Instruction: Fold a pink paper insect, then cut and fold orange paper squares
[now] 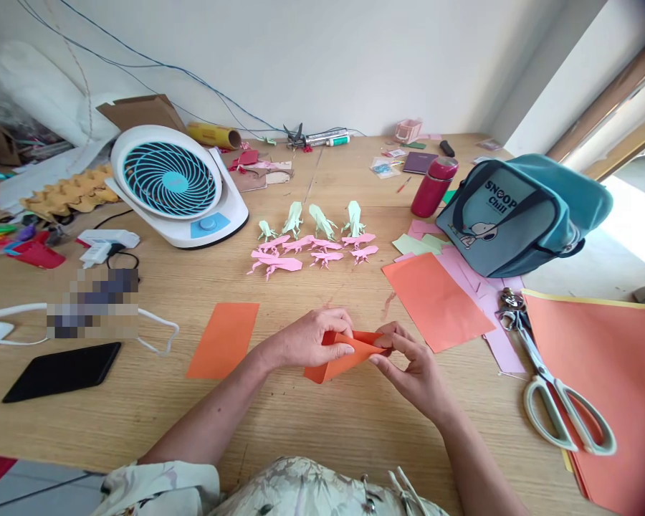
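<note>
Between my two hands is a partly folded sheet of orange paper (344, 362), its layers spread apart into a pocket. My left hand (322, 340) pinches its left part, thumb in front and fingers behind. The right corner is gripped by my right hand (405, 362), with the fingertips at the opening. A flat orange rectangle of paper (223, 340) lies to the left of my left hand. Another orange sheet (435, 297) rests beyond my right hand. Pink folded paper insects (282, 264) and green folded ones (322, 221) stand in rows farther back.
Scissors (556, 387) lie on an orange paper stack (623, 373) at right. Behind are a teal bag (516, 215), a red bottle (434, 188) and pink paper pieces (470, 276). On the left are a white fan (177, 183) and a black phone (61, 371).
</note>
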The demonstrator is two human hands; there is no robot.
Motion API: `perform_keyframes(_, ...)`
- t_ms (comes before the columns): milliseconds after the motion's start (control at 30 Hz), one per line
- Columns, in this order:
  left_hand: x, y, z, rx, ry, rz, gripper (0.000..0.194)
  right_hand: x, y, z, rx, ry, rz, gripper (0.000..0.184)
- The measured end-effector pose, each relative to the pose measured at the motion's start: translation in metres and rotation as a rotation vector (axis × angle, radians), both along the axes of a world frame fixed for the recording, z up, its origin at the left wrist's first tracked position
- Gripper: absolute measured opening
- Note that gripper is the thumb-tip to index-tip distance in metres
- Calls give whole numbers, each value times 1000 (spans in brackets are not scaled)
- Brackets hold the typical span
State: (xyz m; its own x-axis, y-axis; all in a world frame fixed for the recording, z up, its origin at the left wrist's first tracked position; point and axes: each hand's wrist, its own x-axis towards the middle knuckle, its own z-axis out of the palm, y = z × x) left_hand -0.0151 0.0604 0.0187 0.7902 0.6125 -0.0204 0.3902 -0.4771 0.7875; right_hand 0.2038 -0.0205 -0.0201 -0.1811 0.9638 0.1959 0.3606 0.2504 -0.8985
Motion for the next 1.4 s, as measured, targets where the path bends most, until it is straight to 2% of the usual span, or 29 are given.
perform_keyframes(167, -1, -2, -1, -8, -39, -11, 10, 4, 1, 2, -38, 44, 89, 17)
perform_keyframes(433, -6, 0, -9, 26, 26, 50, 14, 5, 1, -1, 8, 8, -57, 18)
perform_keyframes(533, -7, 0, -10, 34, 12, 85, 18, 6, 2, -4, -17, 29, -67, 20)
perform_keyframes(767, -6, -2, -5, -23, -64, 174, 16, 9, 3, -16, -155, 201, -128, 22)
perform_keyframes(900, -4, -4, -3, -35, -108, 226, 17, 8, 3, -19, -138, 247, -143, 20)
perform_keyframes(1100, -1, -8, -2, -4, -125, 307, 6, 8, 4, -20, -147, 318, -152, 18)
perform_keyframes(1400, 3, -14, 3, 2, -91, 373, 11, 5, 2, -15, -147, 356, -196, 20)
